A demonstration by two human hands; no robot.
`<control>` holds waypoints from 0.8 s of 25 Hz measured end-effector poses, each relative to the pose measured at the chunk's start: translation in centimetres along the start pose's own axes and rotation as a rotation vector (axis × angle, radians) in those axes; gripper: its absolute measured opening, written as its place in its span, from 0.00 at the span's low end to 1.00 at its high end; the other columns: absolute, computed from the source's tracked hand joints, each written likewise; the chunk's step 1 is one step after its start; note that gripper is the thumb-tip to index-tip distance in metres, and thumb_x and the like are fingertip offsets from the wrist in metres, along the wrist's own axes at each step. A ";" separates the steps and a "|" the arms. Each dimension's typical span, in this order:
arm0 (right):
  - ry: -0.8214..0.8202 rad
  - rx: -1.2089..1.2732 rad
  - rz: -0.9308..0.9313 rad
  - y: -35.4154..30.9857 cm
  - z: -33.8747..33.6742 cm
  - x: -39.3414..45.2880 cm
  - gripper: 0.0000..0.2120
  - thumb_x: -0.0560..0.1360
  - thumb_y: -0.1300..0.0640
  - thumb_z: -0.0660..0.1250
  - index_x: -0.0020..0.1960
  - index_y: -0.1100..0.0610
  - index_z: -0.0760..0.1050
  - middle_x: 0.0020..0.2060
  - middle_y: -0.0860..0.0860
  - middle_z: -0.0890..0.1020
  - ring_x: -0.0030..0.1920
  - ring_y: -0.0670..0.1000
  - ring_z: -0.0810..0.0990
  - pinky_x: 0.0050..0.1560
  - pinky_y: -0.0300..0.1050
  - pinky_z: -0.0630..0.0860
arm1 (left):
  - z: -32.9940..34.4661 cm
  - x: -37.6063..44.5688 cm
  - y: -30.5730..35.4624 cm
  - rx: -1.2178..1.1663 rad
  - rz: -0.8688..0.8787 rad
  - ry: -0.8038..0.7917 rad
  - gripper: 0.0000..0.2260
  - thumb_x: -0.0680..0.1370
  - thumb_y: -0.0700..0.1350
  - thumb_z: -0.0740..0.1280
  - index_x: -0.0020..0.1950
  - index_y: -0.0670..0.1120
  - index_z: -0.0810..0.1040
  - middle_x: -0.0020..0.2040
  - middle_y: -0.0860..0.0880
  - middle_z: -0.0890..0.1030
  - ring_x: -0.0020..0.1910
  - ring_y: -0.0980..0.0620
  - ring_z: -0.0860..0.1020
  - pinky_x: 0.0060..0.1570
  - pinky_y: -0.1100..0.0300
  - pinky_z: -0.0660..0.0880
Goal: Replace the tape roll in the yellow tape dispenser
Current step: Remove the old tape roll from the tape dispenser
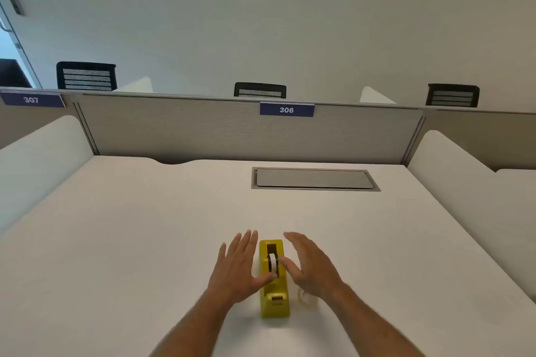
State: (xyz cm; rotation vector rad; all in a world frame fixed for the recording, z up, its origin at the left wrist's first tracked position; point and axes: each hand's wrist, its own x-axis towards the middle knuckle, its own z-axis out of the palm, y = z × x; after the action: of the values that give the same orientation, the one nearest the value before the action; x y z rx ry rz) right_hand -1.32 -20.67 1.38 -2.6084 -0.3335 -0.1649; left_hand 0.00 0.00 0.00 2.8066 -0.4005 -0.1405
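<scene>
A yellow tape dispenser (274, 295) stands on the white desk (130, 240), its cutter end towards me. A nearly spent roll on a black hub (273, 262) sits in its slot. My left hand (236, 266) is open just left of the dispenser, thumb touching its side near the hub. On the other side my right hand (309, 265) is open too, with its thumb at the hub. A clear tape roll (307, 298) lies on the desk right of the dispenser, partly hidden under my right wrist.
A grey cable-tray lid (314, 179) is set into the desk behind the dispenser. A grey partition (203, 130) with a label reading 306 closes the far edge. White side dividers (464, 182) flank the desk. Black chair backs show beyond.
</scene>
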 end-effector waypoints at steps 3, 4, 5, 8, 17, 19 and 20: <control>-0.060 -0.022 -0.043 -0.2 0.4 0.2 0.26 0.78 0.40 0.62 0.73 0.48 0.64 0.68 0.44 0.72 0.66 0.46 0.72 0.64 0.43 0.74 | 0.3 0.1 0.2 -0.022 -0.007 -0.070 0.48 0.69 0.77 0.57 0.80 0.55 0.41 0.82 0.53 0.47 0.80 0.49 0.46 0.78 0.42 0.48; -0.092 -0.030 -0.054 -0.4 0.5 0.2 0.26 0.78 0.41 0.63 0.73 0.47 0.64 0.67 0.44 0.72 0.64 0.46 0.73 0.62 0.43 0.75 | 0.5 0.2 0.0 -0.034 -0.011 -0.075 0.48 0.69 0.77 0.58 0.80 0.56 0.42 0.82 0.54 0.48 0.80 0.48 0.47 0.78 0.42 0.49; -0.111 -0.037 -0.055 -0.5 0.6 0.4 0.26 0.77 0.41 0.64 0.72 0.46 0.64 0.65 0.44 0.72 0.63 0.47 0.73 0.60 0.43 0.76 | 0.6 0.3 0.0 -0.039 -0.013 -0.085 0.48 0.68 0.77 0.59 0.80 0.56 0.43 0.82 0.54 0.50 0.80 0.48 0.48 0.78 0.42 0.50; -0.151 -0.059 -0.051 -0.6 0.8 0.8 0.25 0.77 0.42 0.64 0.72 0.43 0.64 0.63 0.45 0.71 0.59 0.47 0.73 0.56 0.43 0.77 | 0.6 0.5 -0.1 -0.060 -0.026 -0.097 0.49 0.66 0.76 0.61 0.80 0.57 0.47 0.81 0.54 0.54 0.80 0.48 0.52 0.77 0.42 0.54; -0.141 -0.069 -0.035 -0.2 1.3 1.6 0.22 0.73 0.40 0.66 0.64 0.44 0.75 0.59 0.43 0.71 0.54 0.44 0.74 0.52 0.41 0.79 | 0.6 1.3 0.0 -0.111 -0.013 -0.075 0.50 0.63 0.72 0.70 0.79 0.57 0.54 0.79 0.57 0.60 0.76 0.53 0.61 0.73 0.51 0.63; -0.132 -0.070 -0.055 -0.4 1.4 1.6 0.20 0.72 0.41 0.66 0.62 0.45 0.75 0.58 0.43 0.72 0.53 0.44 0.75 0.51 0.41 0.79 | 0.7 1.3 0.0 -0.127 -0.024 -0.079 0.51 0.62 0.71 0.71 0.79 0.57 0.55 0.79 0.57 0.60 0.76 0.53 0.61 0.72 0.52 0.64; -0.128 -0.070 -0.059 -0.4 1.5 1.7 0.19 0.72 0.42 0.67 0.61 0.45 0.75 0.58 0.42 0.72 0.52 0.44 0.75 0.50 0.41 0.79 | 0.6 1.4 0.1 -0.133 -0.030 -0.082 0.51 0.62 0.70 0.72 0.79 0.57 0.55 0.79 0.57 0.61 0.76 0.53 0.62 0.72 0.52 0.64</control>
State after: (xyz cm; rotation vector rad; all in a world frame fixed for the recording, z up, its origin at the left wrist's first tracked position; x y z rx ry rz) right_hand 0.24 -19.22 0.57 -2.6862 -0.4573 -0.0298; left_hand 1.18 -0.70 -0.65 2.6827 -0.3545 -0.2796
